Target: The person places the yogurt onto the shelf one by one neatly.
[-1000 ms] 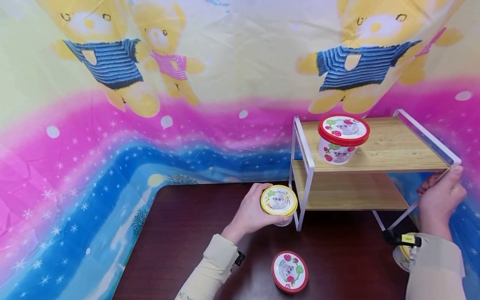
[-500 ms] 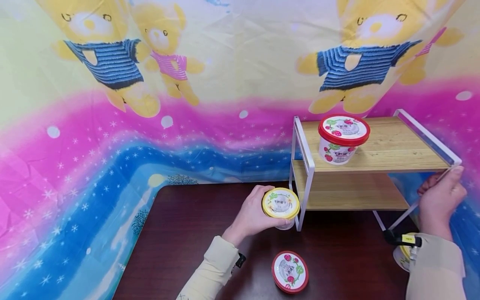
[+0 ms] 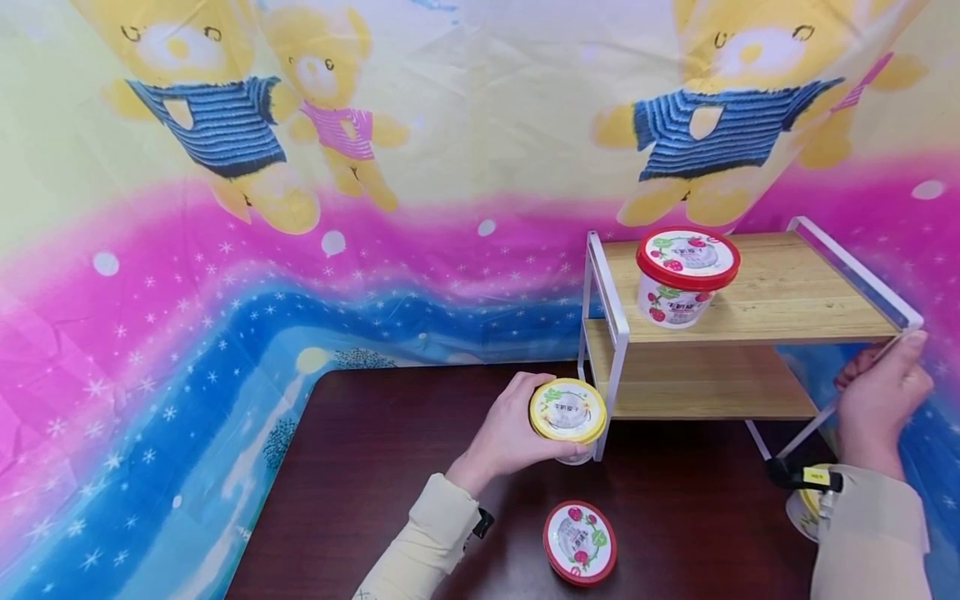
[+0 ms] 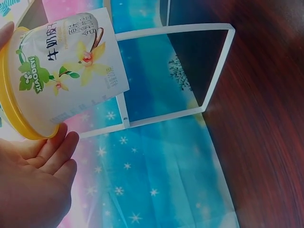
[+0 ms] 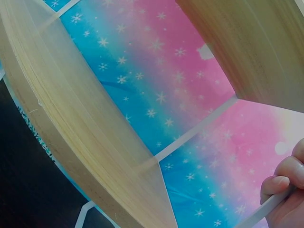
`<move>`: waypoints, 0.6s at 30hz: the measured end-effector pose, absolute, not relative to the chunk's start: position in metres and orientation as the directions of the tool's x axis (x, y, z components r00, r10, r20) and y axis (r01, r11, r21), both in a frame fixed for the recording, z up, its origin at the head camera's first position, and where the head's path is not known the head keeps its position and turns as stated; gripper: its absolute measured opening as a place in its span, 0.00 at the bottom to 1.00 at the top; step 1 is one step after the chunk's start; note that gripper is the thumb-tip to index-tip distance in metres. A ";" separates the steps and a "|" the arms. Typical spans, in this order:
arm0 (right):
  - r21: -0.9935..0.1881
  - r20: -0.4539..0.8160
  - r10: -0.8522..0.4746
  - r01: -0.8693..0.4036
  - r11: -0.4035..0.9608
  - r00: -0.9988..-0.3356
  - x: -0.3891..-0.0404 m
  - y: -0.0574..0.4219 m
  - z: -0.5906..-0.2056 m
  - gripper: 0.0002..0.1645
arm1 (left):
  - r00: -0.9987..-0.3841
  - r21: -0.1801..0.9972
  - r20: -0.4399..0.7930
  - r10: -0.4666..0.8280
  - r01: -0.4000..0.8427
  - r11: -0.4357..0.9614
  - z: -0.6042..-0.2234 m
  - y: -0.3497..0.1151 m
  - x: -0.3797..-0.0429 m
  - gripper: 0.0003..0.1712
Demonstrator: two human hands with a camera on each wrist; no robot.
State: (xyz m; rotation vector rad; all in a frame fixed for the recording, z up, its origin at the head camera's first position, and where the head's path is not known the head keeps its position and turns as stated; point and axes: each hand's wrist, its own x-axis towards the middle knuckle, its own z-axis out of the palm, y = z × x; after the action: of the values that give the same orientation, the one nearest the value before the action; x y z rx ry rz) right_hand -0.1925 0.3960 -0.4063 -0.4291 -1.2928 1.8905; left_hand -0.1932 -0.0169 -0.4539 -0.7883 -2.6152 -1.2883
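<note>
My left hand grips a paper tub with a yellow lid, thumb on the near side and fingers behind. In the left wrist view yellow flowers show on the white tub. It is held up beside the left leg of a two-tier wooden shelf with a white frame. At the shelf's front right, my right hand holds the frame's upright; in the right wrist view its fingers curl round the white bar. A red-lidded tub stands on the top tier, towards the left.
Another red-lidded tub stands on the dark wooden table in front of the shelf. A second yellow-lidded tub is partly hidden behind my right wrist. Printed bear cloth hangs behind the table.
My left hand has shifted slightly to the right and down with the yellow-lidded tub. The right hand, the shelf and the other tubs stay where they were.
</note>
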 end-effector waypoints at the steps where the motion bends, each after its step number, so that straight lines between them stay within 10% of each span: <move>1: -0.896 0.148 0.761 -0.412 -0.168 -0.631 -0.192 0.396 -0.406 0.35 | -0.855 0.702 0.327 0.402 0.505 0.503 -0.453 -0.016 -0.192 0.53; 18: -0.899 0.130 0.760 -0.399 -0.181 -0.637 -0.191 0.395 -0.404 0.35 | -0.856 0.705 0.301 0.420 0.496 0.506 -0.452 -0.009 -0.184 0.54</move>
State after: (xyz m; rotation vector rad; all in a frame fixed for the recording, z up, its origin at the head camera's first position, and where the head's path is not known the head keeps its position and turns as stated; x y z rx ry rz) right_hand -0.1911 0.3951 -0.4038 -0.4507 -1.2966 1.9026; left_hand -0.1844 -0.0094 -0.4520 -0.8075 -2.6470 -1.2847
